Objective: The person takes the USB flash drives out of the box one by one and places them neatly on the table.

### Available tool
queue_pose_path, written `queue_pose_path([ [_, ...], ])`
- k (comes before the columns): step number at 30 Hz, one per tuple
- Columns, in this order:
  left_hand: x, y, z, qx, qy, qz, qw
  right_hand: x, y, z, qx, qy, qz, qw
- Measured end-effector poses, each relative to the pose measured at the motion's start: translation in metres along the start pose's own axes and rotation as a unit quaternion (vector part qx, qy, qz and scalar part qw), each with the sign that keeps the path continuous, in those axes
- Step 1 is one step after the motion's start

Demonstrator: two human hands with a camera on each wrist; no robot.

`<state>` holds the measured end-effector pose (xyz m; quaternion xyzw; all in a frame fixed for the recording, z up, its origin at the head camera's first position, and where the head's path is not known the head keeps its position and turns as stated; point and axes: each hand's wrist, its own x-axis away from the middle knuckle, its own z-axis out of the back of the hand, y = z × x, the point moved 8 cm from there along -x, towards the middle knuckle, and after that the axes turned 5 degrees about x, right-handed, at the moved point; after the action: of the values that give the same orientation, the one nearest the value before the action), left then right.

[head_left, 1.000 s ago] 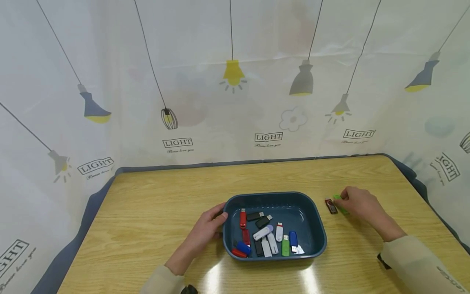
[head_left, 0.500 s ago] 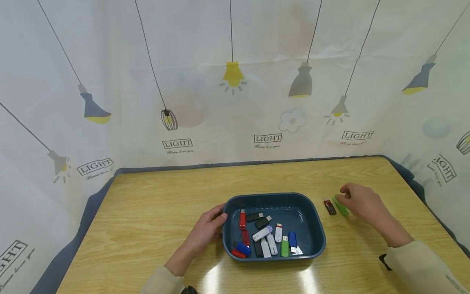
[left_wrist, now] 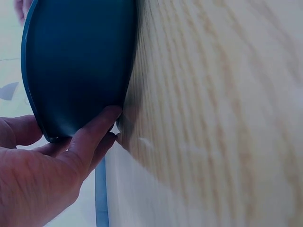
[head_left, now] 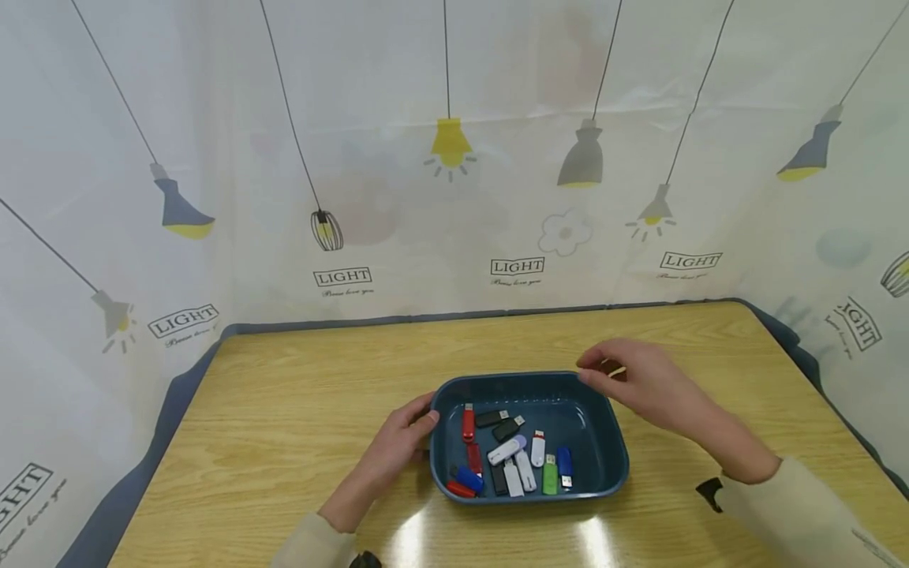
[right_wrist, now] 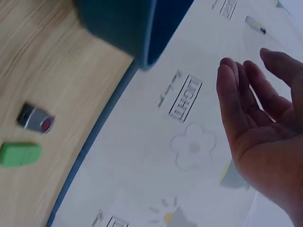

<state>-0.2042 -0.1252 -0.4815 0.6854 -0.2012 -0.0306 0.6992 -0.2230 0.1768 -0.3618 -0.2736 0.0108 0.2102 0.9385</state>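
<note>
A dark blue plastic tub [head_left: 584, 446] stands on the table, holding several USB sticks, among them a red one [head_left: 468, 422], a green one [head_left: 550, 476], a blue one [head_left: 564, 464] and a white-and-red one [head_left: 537, 448]. My left hand [head_left: 389, 450] grips its left end, thumb at the rim and fingers along the outer wall [left_wrist: 78, 61]. Over the far right corner hovers my right hand [head_left: 649, 388], fingers loosely bent around nothing. On the table, right of the tub, lie a dark red-and-metal USB stick [right_wrist: 37, 118] and a light green one [right_wrist: 20, 154], both hidden in the head view.
The wood-grain table [head_left: 305, 394] extends around the tub. A pale curtain [head_left: 398, 181] printed with hanging lamps encloses its back and sides, with a dark blue lower border [head_left: 369, 321].
My right hand has moved left from above the green and red USB sticks on the table to the tub's far right corner. The left hand stays at the tub.
</note>
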Motion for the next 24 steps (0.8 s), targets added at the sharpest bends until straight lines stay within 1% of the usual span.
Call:
queue_pose_path([
  [3,0.001,0.000,0.000,0.001,0.001,0.001,1.0000,-0.006,-0.017,-0.012,-0.006,-0.027,0.041,0.9988],
  [6,0.000,0.000,0.000,0.001,0.001,0.001,1.0000,-0.013,-0.030,-0.027,0.003,-0.056,0.084,0.9949],
  [9,-0.001,-0.001,0.000,-0.002,0.002,0.001,1.0000,-0.018,-0.044,-0.041,0.007,-0.084,0.134,0.9874],
  [11,-0.001,-0.001,0.000,-0.007,0.003,0.001,1.0000,-0.020,-0.050,-0.051,0.012,-0.108,0.156,0.9818],
  [13,-0.002,-0.001,0.001,-0.013,0.004,0.002,0.9999,-0.023,-0.055,-0.062,0.012,-0.136,0.167,0.9764],
  [16,-0.002,-0.001,0.001,-0.018,0.007,0.004,0.9998,-0.028,-0.060,-0.076,0.013,-0.174,0.165,0.9707],
  [18,-0.002,-0.002,0.002,-0.019,0.009,0.005,0.9998,-0.032,-0.064,-0.083,0.015,-0.193,0.168,0.9666],
  [24,-0.001,-0.001,0.001,-0.004,0.008,-0.001,1.0000,-0.036,-0.068,-0.113,0.053,-0.257,0.176,0.9489],
])
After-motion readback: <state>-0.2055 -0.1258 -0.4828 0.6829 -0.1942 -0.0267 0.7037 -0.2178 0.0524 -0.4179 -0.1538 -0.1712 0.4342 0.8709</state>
